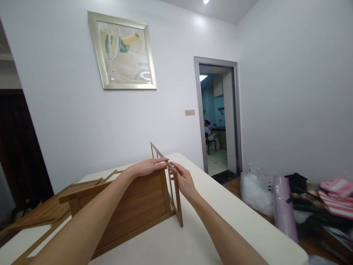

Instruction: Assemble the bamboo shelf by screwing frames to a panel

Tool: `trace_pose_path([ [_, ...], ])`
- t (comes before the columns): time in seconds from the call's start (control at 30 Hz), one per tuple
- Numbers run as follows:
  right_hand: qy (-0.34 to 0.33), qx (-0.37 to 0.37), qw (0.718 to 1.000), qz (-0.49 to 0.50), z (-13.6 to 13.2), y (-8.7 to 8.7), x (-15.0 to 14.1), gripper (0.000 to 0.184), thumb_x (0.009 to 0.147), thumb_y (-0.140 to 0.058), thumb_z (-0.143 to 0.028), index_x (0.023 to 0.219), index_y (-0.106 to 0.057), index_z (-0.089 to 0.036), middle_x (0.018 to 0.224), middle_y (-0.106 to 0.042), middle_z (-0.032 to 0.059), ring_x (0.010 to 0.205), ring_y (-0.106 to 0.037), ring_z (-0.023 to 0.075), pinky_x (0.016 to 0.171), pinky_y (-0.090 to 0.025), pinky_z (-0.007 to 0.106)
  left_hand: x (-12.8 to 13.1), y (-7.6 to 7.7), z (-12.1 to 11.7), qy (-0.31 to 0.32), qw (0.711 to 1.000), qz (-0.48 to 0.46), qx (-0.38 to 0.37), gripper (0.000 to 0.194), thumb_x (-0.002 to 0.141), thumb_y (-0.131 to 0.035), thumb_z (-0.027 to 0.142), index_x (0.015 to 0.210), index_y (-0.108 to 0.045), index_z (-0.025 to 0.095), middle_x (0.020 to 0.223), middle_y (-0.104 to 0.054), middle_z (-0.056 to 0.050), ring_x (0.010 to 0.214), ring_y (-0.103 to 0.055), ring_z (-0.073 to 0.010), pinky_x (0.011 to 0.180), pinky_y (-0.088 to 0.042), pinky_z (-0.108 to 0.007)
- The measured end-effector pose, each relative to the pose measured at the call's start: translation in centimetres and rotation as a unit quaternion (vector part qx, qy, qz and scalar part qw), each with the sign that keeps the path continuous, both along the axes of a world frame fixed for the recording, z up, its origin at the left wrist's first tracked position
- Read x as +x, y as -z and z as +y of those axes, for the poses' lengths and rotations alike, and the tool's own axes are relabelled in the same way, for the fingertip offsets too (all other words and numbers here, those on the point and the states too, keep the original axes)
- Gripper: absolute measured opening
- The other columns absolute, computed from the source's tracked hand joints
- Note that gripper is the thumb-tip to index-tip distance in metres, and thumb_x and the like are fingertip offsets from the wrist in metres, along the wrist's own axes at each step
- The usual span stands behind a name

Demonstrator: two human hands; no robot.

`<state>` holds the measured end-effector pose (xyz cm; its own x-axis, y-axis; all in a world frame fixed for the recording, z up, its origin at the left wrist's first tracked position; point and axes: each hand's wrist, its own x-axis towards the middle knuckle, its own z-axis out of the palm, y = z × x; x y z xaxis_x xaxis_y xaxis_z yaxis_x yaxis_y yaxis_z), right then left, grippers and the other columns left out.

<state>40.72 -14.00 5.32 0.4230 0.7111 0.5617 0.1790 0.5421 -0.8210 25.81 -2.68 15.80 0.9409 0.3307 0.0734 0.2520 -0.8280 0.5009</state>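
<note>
A brown wooden panel (138, 198) with a raised border stands on its edge on the white table (209, 206). At its right end a narrow wooden frame with slats (178, 195) stands upright, set crosswise against it. My left hand (145, 167) is closed on the panel's upper right corner, its fingertips reaching the frame's top. My right hand (184, 178) grips the frame from the right side, with some fingers passing behind its bar. The two hands nearly meet at this corner. My left forearm hides part of the panel.
More wooden panels and bars (41, 206) lie at the table's left. On the floor at right are a purple wrapped roll (284, 206), plastic bags (253, 191) and striped cloth (336, 197). Beyond the doorway (239, 121) a person (209, 132) sits on a chair.
</note>
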Motion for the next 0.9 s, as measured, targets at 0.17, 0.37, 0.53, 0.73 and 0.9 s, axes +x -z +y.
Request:
trace_pose_path([
  [0.17, 0.003, 0.015, 1.000, -0.009, 0.1, 0.1, -0.2, 0.033, 0.082, -0.057, -0.042, 0.111, -0.066, -0.030, 0.116, -0.066, 0.0024, 0.103, -0.060, 0.0222, 0.087, -0.049, 0.039, -0.3, 0.0, -0.3, -0.011, 0.999, 0.037, 0.035, 0.077, 0.076, -0.058, 0.051, 0.144, -0.032, 0.029, 0.096, -0.067, -0.001, 0.083, -0.057, -0.0191, 0.078, -0.041, -0.028],
  [0.37, -0.024, 0.021, 0.999, 0.003, -0.2, -0.3, -0.4, 0.031, 0.081, -0.057, -0.040, 0.109, -0.064, -0.028, 0.104, -0.070, 0.0029, 0.097, -0.063, 0.0213, 0.082, -0.051, 0.036, -0.5, 0.1, -1.6, -0.033, 0.997, 0.011, 0.074, 0.075, 0.072, -0.060, 0.040, 0.142, -0.037, 0.028, 0.077, -0.057, 0.003, 0.064, -0.045, -0.0131, 0.063, -0.035, -0.024],
  [0.53, -0.006, 0.026, 1.000, -0.009, -0.4, -0.6, -0.4, 0.025, 0.079, -0.059, -0.038, 0.102, -0.065, -0.027, 0.101, -0.069, 0.0034, 0.094, -0.062, 0.0212, 0.077, -0.052, 0.035, -0.7, 0.3, -2.4, -0.020, 0.996, -0.004, 0.088, 0.073, 0.072, -0.059, 0.035, 0.141, -0.040, 0.025, 0.077, -0.054, 0.003, 0.062, -0.040, -0.0118, 0.061, -0.032, -0.023],
  [0.73, 0.024, 0.032, 0.998, -0.038, -0.4, -0.3, -0.3, 0.023, 0.083, -0.055, -0.040, 0.098, -0.065, -0.026, 0.096, -0.068, 0.0033, 0.090, -0.061, 0.0196, 0.073, -0.051, 0.033, -1.1, 0.3, -2.6, -0.018, 0.995, 0.006, 0.096, 0.070, 0.075, -0.057, 0.039, 0.141, -0.039, 0.023, 0.067, -0.044, 0.005, 0.062, -0.040, -0.0128, 0.062, -0.032, -0.024],
  [0.9, 0.061, 0.043, 0.995, -0.062, -0.8, -0.6, -0.6, 0.020, 0.085, -0.053, -0.038, 0.094, -0.064, -0.025, 0.087, -0.068, 0.0019, 0.084, -0.061, 0.0179, 0.076, -0.048, 0.032, -1.3, 0.6, -2.8, -0.019, 0.993, 0.003, 0.113, 0.069, 0.076, -0.056, 0.040, 0.142, -0.039, 0.024, 0.068, -0.044, 0.004, 0.064, -0.040, -0.0139, 0.065, -0.033, -0.025],
])
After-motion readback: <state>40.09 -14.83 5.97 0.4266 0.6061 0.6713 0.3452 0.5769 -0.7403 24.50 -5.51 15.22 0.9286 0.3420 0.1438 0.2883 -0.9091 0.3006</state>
